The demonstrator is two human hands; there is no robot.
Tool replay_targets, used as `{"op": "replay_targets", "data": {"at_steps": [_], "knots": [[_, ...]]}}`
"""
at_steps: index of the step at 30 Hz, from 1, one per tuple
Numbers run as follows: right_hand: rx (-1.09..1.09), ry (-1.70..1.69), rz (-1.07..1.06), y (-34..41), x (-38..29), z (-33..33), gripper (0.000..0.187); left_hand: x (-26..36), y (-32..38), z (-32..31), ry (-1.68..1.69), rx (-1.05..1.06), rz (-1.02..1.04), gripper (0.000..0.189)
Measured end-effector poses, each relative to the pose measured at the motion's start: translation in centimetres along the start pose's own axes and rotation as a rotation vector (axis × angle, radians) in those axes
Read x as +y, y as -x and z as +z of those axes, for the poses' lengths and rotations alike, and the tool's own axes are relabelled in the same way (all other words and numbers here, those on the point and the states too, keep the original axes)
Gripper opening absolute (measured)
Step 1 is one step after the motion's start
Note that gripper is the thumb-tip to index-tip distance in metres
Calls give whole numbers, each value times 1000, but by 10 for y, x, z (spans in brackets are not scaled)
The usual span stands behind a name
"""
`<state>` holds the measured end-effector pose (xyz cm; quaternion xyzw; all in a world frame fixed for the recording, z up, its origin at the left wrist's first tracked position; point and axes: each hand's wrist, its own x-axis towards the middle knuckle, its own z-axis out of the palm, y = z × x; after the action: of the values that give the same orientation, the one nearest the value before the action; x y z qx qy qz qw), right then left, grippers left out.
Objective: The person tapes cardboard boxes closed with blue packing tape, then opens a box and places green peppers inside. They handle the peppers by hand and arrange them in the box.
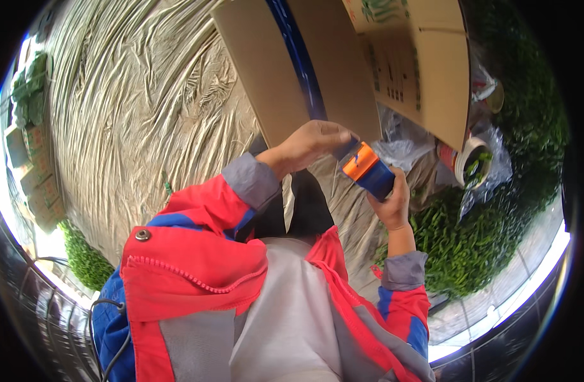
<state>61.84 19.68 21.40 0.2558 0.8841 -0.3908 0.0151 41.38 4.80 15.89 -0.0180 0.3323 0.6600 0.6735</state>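
My right hand (392, 198) grips a tape dispenser (361, 162) with an orange body, and blue tape sits on the side nearest the palm. At the dispenser's front edge, the fingers of my left hand (316, 143) pinch what looks like the free end of the tape (344, 149); the fingertips partly hide it. Just beyond both hands lies a closed cardboard box (254, 62). A strip of blue tape (297, 52) runs along the middle of its upper face, and the strip's near end stops close behind my left hand.
A second cardboard box (442, 76) with green printing stands to the right. Beside it are clear plastic bags (401, 138), a tipped tub (473, 162) and a large heap of green peppers (464, 243). Wrinkled sheeting (153, 95) covers the ground. Stacked cartons (39, 186) line the far left.
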Motion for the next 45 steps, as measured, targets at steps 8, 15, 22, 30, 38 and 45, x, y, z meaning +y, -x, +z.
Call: {"op": "replay_targets", "data": {"at_steps": [8,15,22,30,38,45], "knots": [[-267,263,-320,-128,-94,21,56,52,39,-81,-132,541,189,17],[-417,420,-509,-233,-140,19,57,32,58,-254,26,1051,437,16],[-541,545,-527,-263,-128,39,65,-24,-32,-273,145,1135,432,27],[-562,467,-634,-281,-78,40,64,-2,-47,-215,-183,1534,446,74],[-553,530,-488,-315,33,-57,60,22,-54,-174,-527,1858,158,78],[-513,745,-396,-348,81,-180,62,32,-60,-173,-605,1915,36,81]]}}
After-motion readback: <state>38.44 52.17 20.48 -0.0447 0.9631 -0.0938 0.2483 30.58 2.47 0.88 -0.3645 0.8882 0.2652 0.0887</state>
